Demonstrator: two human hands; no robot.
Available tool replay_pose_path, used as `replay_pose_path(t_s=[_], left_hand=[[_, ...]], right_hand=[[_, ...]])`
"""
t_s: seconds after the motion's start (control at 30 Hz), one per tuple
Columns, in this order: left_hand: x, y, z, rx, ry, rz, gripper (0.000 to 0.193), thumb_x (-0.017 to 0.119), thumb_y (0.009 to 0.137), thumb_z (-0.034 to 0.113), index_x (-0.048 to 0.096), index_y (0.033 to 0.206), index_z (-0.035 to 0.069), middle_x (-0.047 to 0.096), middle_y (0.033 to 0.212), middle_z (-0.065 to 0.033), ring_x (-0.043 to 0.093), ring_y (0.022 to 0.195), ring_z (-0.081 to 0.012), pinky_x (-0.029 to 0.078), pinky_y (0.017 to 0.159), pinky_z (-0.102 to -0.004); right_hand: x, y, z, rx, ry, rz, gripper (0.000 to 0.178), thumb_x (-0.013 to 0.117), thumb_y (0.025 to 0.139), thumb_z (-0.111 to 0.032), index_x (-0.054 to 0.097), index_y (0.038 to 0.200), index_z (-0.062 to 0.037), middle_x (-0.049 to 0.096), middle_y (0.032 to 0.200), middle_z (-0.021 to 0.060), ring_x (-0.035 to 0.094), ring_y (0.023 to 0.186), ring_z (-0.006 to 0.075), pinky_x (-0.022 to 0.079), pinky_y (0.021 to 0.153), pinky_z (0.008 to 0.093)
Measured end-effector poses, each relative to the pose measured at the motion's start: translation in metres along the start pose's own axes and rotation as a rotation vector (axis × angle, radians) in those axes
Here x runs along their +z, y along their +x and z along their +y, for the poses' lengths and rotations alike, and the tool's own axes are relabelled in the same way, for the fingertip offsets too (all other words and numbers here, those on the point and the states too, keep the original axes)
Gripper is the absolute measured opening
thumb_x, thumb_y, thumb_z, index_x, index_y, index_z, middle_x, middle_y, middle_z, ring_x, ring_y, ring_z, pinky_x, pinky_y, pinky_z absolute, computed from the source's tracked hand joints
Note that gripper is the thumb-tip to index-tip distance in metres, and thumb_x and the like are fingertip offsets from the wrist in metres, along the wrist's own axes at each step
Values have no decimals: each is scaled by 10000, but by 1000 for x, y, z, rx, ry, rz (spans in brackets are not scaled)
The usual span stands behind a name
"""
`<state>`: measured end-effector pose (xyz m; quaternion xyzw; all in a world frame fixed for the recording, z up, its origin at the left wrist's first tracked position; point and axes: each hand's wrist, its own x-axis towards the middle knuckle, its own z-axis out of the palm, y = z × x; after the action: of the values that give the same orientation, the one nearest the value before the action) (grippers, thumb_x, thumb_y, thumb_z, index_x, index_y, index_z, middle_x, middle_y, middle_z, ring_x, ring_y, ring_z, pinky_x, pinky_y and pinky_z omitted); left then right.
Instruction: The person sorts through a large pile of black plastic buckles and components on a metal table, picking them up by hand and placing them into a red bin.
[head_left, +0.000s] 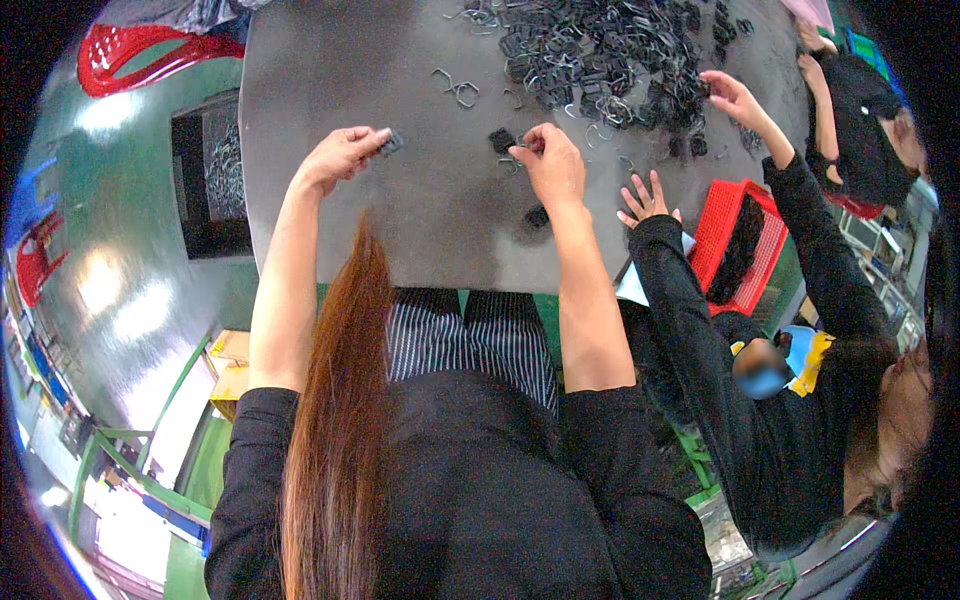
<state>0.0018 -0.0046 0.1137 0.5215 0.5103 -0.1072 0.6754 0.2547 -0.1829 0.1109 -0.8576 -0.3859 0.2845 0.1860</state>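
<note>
My left hand [345, 158] is over the left part of the grey table [440, 225], thumb and fingers pinching a small dark plastic piece [392, 143]. To its right, my right hand [556, 165] has its fingers closed together above the tabletop; what sits between the fingertips is too small to make out. Just left of those fingertips is a black piece [502, 140] with thin metal wire near it. Whether it is held or lies on the table, I cannot tell. Another dark piece [538, 216] lies beside my right wrist.
A big heap of black pieces with metal hooks [600, 60] covers the far table. Loose wire hooks [458, 90] lie left of it. At right, a co-worker's hands [648, 200] reach over the table by a red basket [770, 250]. A black bin [205, 175] stands at left.
</note>
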Motion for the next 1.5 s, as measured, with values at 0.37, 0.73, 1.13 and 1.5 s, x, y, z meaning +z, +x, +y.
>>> replay_pose_path(t_s=[0.37, 0.73, 1.13, 1.5], left_hand=[[17, -6, 16, 17, -261, -110, 305, 581, 860, 443, 598, 806, 143, 448, 599, 68, 358, 488, -33, 239, 431, -199], [53, -10, 5, -12, 66, -104, 320, 559, 874, 428, 629, 883, 116, 485, 616, 72, 380, 499, -33, 271, 432, -201], [103, 1, 62, 13, -165, -342, 263, 550, 895, 367, 584, 947, 112, 530, 693, 42, 435, 517, -44, 309, 428, -187], [245, 29, 167, 90, -329, -499, 144, 602, 838, 177, 545, 874, 49, 634, 891, -96, 650, 820, -226, 555, 645, -330]], right_hand=[[-14, -2, -2, 296, 791, -385, 231, 745, 729, -241, 587, 777, -79, 514, 568, 2, 538, 589, 87, 379, 475, 245], [-8, -98, 74, 142, 126, 44, 311, 742, 727, -253, 573, 883, -45, 658, 738, 134, 642, 621, 269, 478, 494, 342], [-21, -101, 60, 304, 705, -384, 284, 747, 726, -250, 581, 881, -80, 635, 697, 76, 601, 528, 173, 481, 496, 310], [-142, -89, 80, 298, 1751, 231, 134, 594, 852, -191, 547, 915, -83, 588, 810, 45, 560, 618, 125, 389, 435, 210]])
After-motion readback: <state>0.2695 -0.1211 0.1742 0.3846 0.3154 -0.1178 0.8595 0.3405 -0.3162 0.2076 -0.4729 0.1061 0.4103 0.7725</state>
